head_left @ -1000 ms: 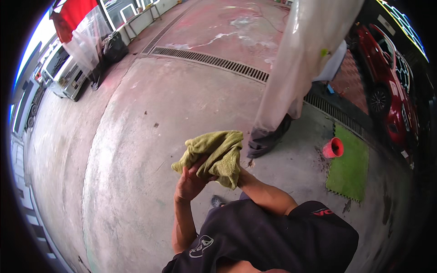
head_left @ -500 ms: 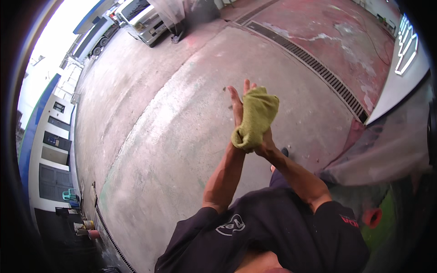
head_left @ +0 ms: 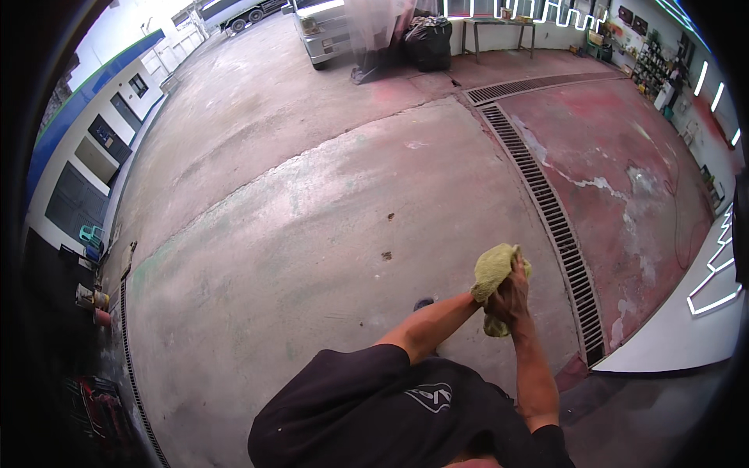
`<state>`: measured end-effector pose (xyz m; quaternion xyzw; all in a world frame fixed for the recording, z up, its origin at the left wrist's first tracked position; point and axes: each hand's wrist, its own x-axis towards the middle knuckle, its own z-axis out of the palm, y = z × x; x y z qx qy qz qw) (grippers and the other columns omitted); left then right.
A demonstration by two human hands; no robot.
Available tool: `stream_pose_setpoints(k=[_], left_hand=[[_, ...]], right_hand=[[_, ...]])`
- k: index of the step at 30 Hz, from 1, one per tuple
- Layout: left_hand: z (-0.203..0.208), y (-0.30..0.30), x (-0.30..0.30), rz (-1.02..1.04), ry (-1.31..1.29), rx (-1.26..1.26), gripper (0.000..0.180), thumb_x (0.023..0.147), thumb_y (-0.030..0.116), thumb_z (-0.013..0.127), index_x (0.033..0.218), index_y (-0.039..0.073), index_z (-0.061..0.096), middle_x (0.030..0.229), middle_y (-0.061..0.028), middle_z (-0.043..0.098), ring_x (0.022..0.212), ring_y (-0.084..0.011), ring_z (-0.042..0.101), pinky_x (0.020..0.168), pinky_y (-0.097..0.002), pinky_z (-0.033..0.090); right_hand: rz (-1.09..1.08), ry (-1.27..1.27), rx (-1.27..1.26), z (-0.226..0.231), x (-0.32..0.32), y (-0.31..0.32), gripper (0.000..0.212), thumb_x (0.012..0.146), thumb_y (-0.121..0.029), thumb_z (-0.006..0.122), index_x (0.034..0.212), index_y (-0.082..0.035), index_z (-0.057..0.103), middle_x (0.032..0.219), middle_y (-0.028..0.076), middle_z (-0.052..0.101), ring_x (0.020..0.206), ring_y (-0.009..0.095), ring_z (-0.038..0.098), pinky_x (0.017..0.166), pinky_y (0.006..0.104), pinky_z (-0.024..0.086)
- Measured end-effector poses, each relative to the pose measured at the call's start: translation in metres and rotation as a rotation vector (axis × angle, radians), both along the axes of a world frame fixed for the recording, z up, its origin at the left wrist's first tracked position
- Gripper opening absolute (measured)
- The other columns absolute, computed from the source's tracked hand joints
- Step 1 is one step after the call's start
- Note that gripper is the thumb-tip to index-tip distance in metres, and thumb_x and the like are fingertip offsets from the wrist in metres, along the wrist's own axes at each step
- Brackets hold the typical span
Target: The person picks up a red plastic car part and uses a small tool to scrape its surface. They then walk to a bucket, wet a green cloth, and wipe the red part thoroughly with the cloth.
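Out in front of me to the right, a yellow-green cloth (head_left: 493,273) is bunched between my two hands. My right hand (head_left: 511,300) is closed round it, fingers pointing away, and a loose end of cloth hangs below the palm. The left forearm (head_left: 437,321) reaches across from the left and ends at the cloth. Wrapped over by the fabric, my left hand (head_left: 474,299) shows only near the wrist, so its fingers are hidden. Both hands are above the concrete floor (head_left: 351,234), apart from any other object.
A floor drain grate (head_left: 546,203) runs along the right. Beyond it lies red-stained floor; a glossy white panel (head_left: 663,343) is at lower right. Farther off are a partly covered white vehicle (head_left: 324,35), a black bag (head_left: 429,44) and a table (head_left: 499,23). A green stool (head_left: 91,234) stands far left.
My hands and the cloth have shifted right and closer to me. The left fingers that showed beside the cloth are now covered, and the right hand wraps over it. The view has turned.
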<state>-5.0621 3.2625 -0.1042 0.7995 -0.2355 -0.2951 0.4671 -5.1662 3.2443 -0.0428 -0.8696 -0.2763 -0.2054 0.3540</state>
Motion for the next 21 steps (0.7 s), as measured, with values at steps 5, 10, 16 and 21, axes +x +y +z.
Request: stream_pose_setpoints(k=[5,10,16,21], left_hand=[[-0.059,-0.042,0.1,-0.209,-0.066,0.226,0.076,0.094,0.057,0.057,0.146,0.003,0.044,0.136,-0.0269,0.056,0.127,-0.0365,0.055,0.103,-0.0451,0.045],[-0.061,-0.064,0.225,-0.209,-0.086,0.054,0.067,0.09,0.043,0.068,0.137,-0.001,0.053,0.125,-0.0269,0.063,0.115,-0.0386,0.062,0.099,-0.0426,0.049],[-0.012,-0.089,0.36,-0.228,0.13,-0.035,0.067,0.089,0.044,0.07,0.139,0.003,0.053,0.129,-0.019,0.063,0.118,-0.0293,0.062,0.1,-0.0414,0.049],[0.001,-0.138,0.489,-0.324,-0.143,-0.054,0.066,0.084,0.044,0.071,0.137,0.007,0.056,0.13,-0.0135,0.064,0.119,-0.0276,0.061,0.102,-0.0426,0.048]], right_hand=[[0.286,0.305,0.096,-0.005,0.097,-0.032,0.035,0.094,-0.036,0.051,0.103,-0.006,0.068,0.098,0.019,0.067,0.097,0.043,0.059,0.098,0.0509,0.04],[0.434,0.563,0.416,0.009,0.214,-0.061,0.041,0.1,-0.031,0.045,0.129,-0.005,0.058,0.134,0.02,0.058,0.127,0.035,0.052,0.109,0.0459,0.038],[0.152,0.572,0.637,0.018,0.335,-0.21,0.058,0.098,-0.035,0.053,0.145,-0.003,0.045,0.146,0.015,0.049,0.136,0.028,0.045,0.114,0.0417,0.036],[0.143,0.416,1.302,0.042,0.411,-0.343,0.055,0.1,-0.037,0.042,0.137,0.002,0.048,0.132,0.015,0.057,0.12,0.023,0.057,0.104,0.0391,0.046]])
